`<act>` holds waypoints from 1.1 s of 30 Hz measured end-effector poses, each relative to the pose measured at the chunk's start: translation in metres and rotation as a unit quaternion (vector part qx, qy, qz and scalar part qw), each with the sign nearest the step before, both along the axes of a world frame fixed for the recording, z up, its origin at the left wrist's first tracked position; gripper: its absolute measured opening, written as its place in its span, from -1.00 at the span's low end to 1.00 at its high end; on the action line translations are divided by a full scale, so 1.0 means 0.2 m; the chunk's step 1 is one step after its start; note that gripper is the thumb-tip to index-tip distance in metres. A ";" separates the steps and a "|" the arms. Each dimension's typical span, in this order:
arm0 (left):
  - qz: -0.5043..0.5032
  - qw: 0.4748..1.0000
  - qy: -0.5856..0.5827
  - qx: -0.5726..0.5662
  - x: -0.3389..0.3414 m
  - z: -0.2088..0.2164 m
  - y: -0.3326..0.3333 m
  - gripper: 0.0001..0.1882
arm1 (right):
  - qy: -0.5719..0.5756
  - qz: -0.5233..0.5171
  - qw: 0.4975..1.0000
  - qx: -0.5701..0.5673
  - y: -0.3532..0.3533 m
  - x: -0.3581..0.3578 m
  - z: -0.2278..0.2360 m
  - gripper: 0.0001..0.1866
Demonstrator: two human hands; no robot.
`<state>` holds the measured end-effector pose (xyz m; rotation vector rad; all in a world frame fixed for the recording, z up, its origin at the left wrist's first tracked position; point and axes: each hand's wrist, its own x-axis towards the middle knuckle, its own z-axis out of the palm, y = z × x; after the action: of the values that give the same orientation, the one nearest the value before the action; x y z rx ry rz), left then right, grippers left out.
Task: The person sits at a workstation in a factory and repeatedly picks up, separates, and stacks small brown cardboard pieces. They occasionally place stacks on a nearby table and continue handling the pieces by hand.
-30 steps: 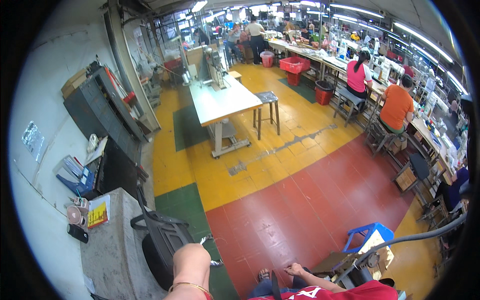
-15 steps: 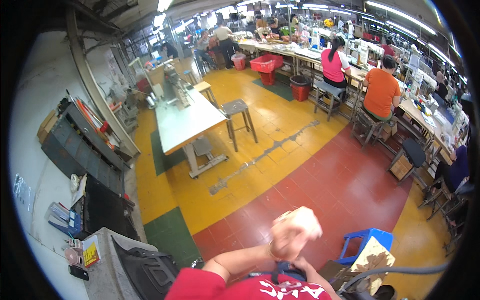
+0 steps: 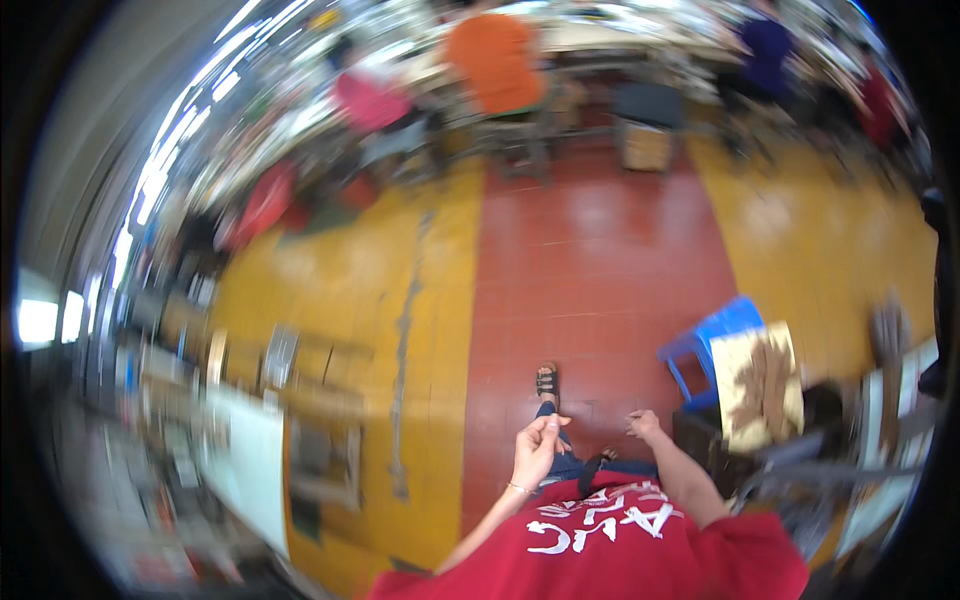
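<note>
My left hand (image 3: pixel 537 452) is in front of my body above the red floor, its thumb and fingers drawn together. Whatever it may hold is too small or hidden to make out. A thin bracelet (image 3: pixel 520 488) circles that wrist. To the right, my right hand (image 3: pixel 643 424) hangs with its fingers loosely apart and nothing visible in it. It is nearest to a blue plastic stool (image 3: pixel 728 318) and a pale yellow sheet (image 3: pixel 735 425) with brown flat pieces (image 3: pixel 768 385) on it.
Red floor (image 3: pixel 600 260) runs ahead between yellow strips. Seated workers, one in an orange top (image 3: pixel 493 62), line a long workbench (image 3: pixel 610 38) across the far side. A dark stool (image 3: pixel 648 105) stands before it. A pale table (image 3: pixel 245 455) is at left, blurred. A grey tube (image 3: pixel 830 472) lies at right.
My view has swung right, bringing the workbench straight ahead and the pale table to the lower left. My left hand has come lower; my right hand has moved out from my body.
</note>
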<state>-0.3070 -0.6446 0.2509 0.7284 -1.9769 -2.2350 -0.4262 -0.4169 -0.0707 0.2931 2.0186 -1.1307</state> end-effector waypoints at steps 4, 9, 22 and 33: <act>-0.130 0.990 -0.007 -0.047 -0.54 -0.05 -0.32 -0.56 | 0.052 0.065 0.984 0.160 -0.01 -0.13 -0.04 -0.69; -0.322 0.907 0.108 -0.250 -1.32 0.01 -0.63 -0.69 | 0.159 0.018 0.975 0.154 -0.35 -0.59 0.32 -0.64; -0.682 0.538 0.228 -0.441 -2.72 -0.12 0.31 -0.62 | 0.037 -0.632 0.758 -0.155 -0.14 -0.78 0.18 -0.88; -0.885 0.260 0.264 -0.281 -2.76 -0.81 1.87 -0.57 | 0.028 -0.782 0.513 0.354 0.83 -0.75 0.08 -0.57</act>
<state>-0.8599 -0.2706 0.0879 -3.0637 -2.4704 -0.4412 -0.5771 -0.2509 -0.0543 2.9461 1.7723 -0.9395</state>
